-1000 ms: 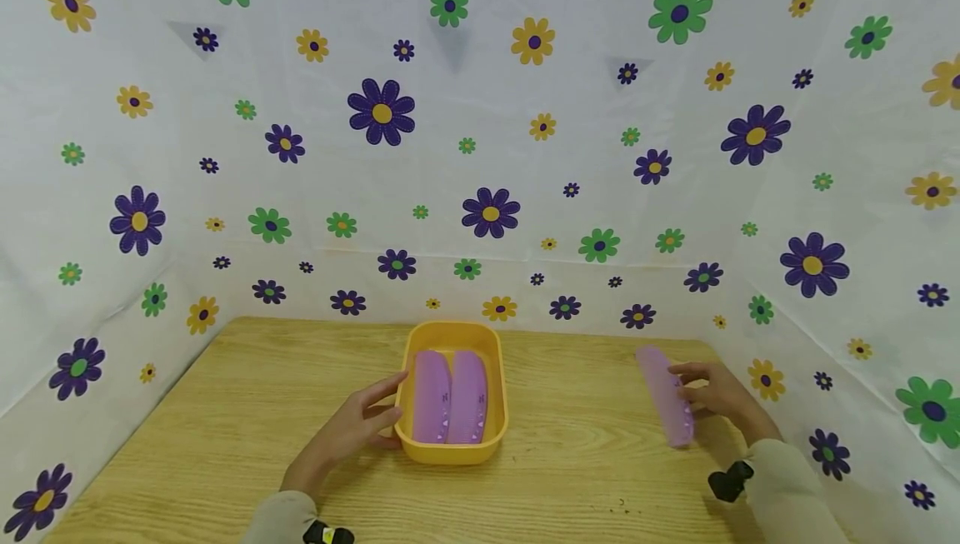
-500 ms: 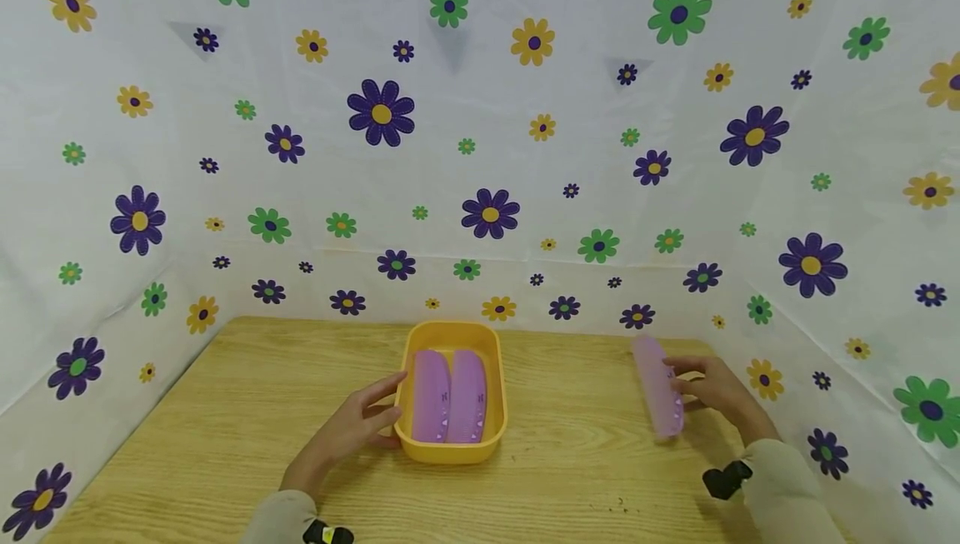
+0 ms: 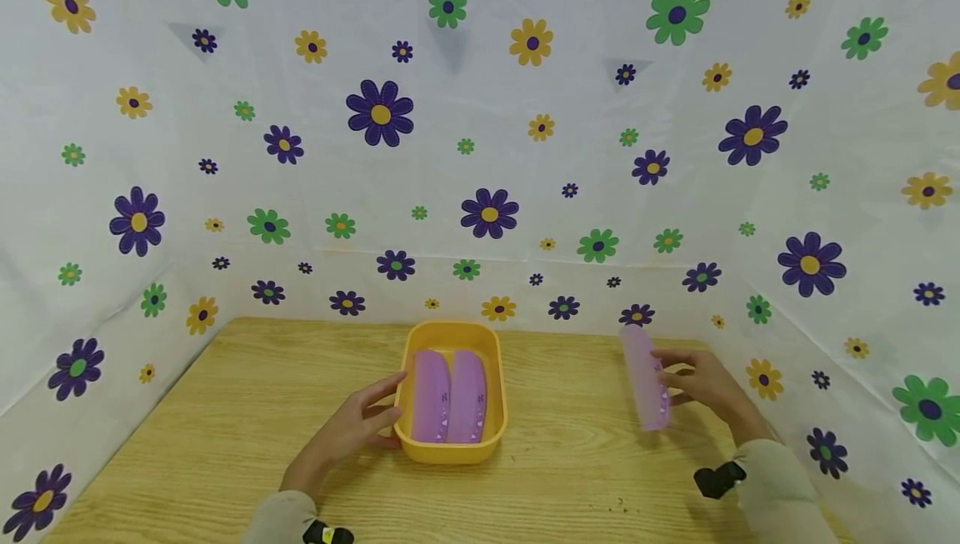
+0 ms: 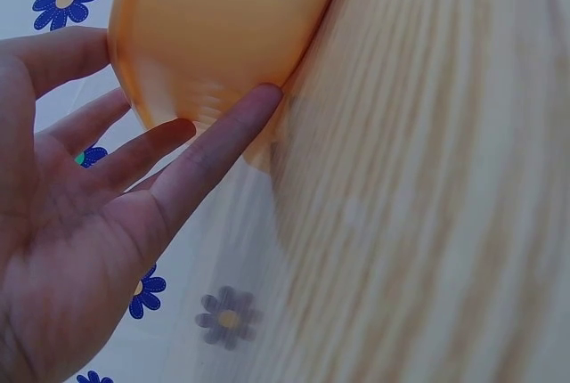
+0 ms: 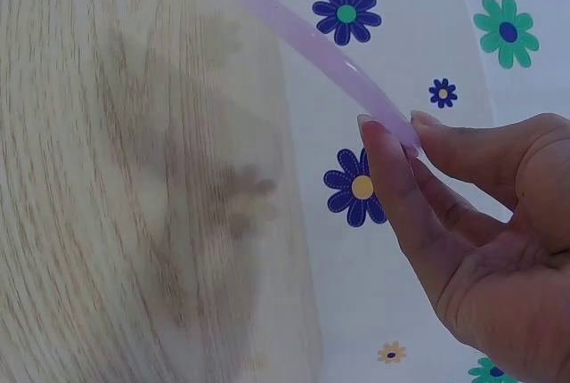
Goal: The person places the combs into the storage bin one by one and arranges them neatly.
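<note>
My right hand pinches a translucent purple comb by its printed long edge, between thumb and fingertips. The right wrist view shows this comb edge-on, slightly bowed and raised over the table. Two similar purple combs lie side by side, lengthwise, inside a yellow plastic box. At the box's left side, my left hand rests its spread fingertips on the outer wall. In the left wrist view, those fairly straight fingers reach along the box's curved corner.
The wood-grain table extends to both sides of the box and in front of it. White flower-printed sheeting encloses the back and both sides. Small dark specks mark the tabletop at front right.
My right hand has lifted the comb and carried it a little left and away from me. The left hand, the box and the two combs inside have stayed in place.
</note>
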`<move>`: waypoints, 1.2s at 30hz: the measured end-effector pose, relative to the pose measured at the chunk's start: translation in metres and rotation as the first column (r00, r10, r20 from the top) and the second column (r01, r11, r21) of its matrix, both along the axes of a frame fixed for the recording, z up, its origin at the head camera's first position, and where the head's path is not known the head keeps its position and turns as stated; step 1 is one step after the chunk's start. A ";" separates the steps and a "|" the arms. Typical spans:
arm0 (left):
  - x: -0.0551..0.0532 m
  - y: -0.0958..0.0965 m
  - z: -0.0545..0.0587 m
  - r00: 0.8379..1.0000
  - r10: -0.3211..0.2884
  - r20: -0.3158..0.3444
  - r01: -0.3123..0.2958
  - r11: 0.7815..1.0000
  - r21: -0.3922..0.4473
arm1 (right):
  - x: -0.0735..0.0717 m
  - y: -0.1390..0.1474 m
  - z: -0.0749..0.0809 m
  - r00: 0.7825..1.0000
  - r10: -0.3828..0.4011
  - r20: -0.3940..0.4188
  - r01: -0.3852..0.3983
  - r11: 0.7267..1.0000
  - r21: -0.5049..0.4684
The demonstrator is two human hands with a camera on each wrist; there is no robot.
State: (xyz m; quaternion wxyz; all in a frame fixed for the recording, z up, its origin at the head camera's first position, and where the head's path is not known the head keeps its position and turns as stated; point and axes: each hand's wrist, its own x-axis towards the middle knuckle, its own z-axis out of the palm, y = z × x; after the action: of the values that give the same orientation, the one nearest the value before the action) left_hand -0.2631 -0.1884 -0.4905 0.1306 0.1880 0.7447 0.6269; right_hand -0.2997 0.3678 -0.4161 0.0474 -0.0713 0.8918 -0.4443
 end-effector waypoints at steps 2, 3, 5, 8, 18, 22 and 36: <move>0.000 0.000 0.001 1.000 -0.004 -0.007 0.004 1.000 0.002 | 0.000 -0.002 0.000 1.000 0.008 -0.017 -0.008 1.000 -0.012; 0.000 -0.001 0.001 1.000 -0.005 -0.011 0.005 1.000 0.000 | 0.000 -0.004 0.000 1.000 0.008 -0.024 -0.008 1.000 -0.020; 0.000 -0.001 0.001 1.000 -0.007 -0.016 0.007 1.000 0.000 | 0.000 -0.007 0.000 0.999 0.014 -0.040 -0.015 1.000 -0.028; 0.001 -0.001 0.001 1.000 -0.001 -0.010 0.001 1.000 -0.003 | -0.001 -0.011 0.000 0.998 0.030 -0.062 -0.032 0.999 -0.035; 0.001 0.000 0.002 1.000 -0.007 -0.015 0.007 1.000 -0.002 | -0.002 -0.028 0.000 0.995 0.058 -0.087 -0.064 0.996 -0.058; 0.001 0.000 0.003 1.000 -0.015 -0.021 0.015 1.000 -0.001 | -0.003 -0.035 0.002 0.993 0.066 -0.094 -0.072 0.996 -0.059; -0.002 0.000 -0.002 1.000 0.010 -0.011 -0.010 1.000 -0.025 | 0.001 -0.058 0.011 0.993 0.075 -0.089 -0.080 0.996 -0.046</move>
State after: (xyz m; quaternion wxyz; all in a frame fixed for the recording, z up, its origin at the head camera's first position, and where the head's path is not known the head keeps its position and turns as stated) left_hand -0.2650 -0.1882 -0.4922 0.1256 0.1862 0.7540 0.6172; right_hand -0.2991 0.3095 -0.4048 0.0237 -0.1264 0.8783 -0.4606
